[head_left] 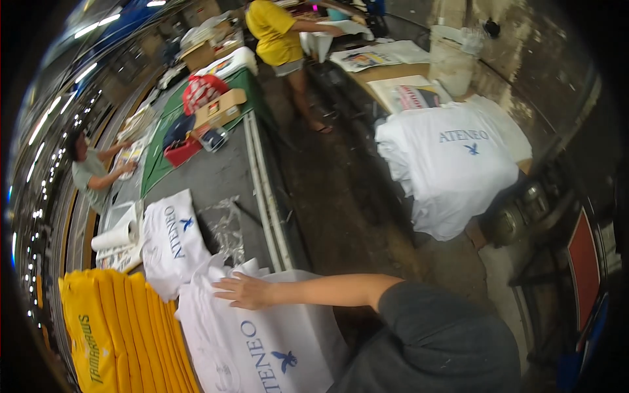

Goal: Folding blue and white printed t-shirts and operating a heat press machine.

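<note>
My right arm, in a dark grey short sleeve, reaches across from the lower right. At its end my right hand [244, 291] lies palm down with fingers spread, at the upper part of a white printed T-shirt [304, 327] with blue lettering and a bird emblem. That shirt lies on top at the near end of the table, partly hidden by my arm. Just beyond it is a second white printed T-shirt [171, 226]. A stack of folded yellow T-shirts [108, 327] with dark lettering stands to the left. My left hand does not show.
A dark long table [226, 171] carries a cardboard box [219, 110], a red bin [180, 152] and a white roll [114, 237]. Across the aisle, white shirts [452, 167] drape over a stack. One person [92, 173] works at far left, another in yellow [270, 33] beyond.
</note>
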Tool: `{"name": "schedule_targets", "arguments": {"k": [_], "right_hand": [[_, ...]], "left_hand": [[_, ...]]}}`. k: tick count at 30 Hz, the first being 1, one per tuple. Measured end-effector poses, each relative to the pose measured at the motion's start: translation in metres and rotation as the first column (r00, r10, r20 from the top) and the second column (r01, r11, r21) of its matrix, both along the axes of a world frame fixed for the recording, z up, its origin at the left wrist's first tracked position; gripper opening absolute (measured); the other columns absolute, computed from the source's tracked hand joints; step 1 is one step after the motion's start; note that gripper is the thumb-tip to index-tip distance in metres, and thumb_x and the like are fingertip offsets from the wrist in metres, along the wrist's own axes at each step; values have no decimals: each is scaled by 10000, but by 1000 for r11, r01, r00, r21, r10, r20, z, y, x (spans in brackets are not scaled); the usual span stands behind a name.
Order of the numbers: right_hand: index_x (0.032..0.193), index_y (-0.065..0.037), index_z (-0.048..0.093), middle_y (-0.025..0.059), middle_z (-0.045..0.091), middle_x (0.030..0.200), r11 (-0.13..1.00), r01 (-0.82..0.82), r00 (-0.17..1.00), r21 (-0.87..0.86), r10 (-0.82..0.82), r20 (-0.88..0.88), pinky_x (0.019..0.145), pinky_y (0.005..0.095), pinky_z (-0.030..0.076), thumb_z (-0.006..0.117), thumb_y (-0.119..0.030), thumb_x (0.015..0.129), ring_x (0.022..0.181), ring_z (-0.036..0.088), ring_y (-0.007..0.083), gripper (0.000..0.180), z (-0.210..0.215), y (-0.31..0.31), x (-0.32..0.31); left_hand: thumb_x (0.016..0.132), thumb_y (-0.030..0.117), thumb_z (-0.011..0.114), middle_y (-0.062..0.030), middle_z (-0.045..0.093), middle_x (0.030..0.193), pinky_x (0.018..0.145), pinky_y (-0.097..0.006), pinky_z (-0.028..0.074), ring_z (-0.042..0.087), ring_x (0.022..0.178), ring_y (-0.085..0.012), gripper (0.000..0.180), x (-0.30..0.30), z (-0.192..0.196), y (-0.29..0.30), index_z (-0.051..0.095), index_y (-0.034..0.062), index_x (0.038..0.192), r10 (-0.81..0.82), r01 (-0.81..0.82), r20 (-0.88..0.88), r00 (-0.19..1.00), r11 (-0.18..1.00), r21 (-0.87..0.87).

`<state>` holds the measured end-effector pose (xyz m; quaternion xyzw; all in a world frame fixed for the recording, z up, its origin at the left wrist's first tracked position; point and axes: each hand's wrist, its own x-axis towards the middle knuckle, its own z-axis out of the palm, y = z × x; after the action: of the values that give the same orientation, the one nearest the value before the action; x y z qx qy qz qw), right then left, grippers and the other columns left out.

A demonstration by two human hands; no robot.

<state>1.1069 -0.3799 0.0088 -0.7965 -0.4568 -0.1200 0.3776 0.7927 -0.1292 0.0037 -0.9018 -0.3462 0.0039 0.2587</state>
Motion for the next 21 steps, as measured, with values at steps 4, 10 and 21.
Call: {"name": "schedule_targets", "arguments": {"k": [4,10,21], "right_hand": [[1167,-45,540,162,528,1207,971,239,938,-11,-234,-254,859,409,462,526,-149,862,1027,562,331,323,-29,-165,-55],[1036,-63,617,132,630,963,750,608,656,-260,-659,-369,788,412,482,501,-134,853,921,596,329,228,-88,-396,-222],[976,-34,647,155,652,946,136,904,-76,-406,-883,-464,761,407,483,538,-57,825,872,618,343,188,-88,-611,-470]], "left_hand": [[937,387,460,-284,505,1217,872,-441,463,545,1047,-395,491,116,61,-105,565,-52,1134,-381,693,762,524,710,-122],[853,34,520,-170,588,1133,958,-394,378,522,1100,-327,218,208,81,-303,606,-20,1045,-353,939,870,345,140,-315],[820,24,554,-140,647,931,784,-307,470,631,884,-242,166,256,69,-680,630,-17,962,-401,749,911,94,-574,-330]]}}
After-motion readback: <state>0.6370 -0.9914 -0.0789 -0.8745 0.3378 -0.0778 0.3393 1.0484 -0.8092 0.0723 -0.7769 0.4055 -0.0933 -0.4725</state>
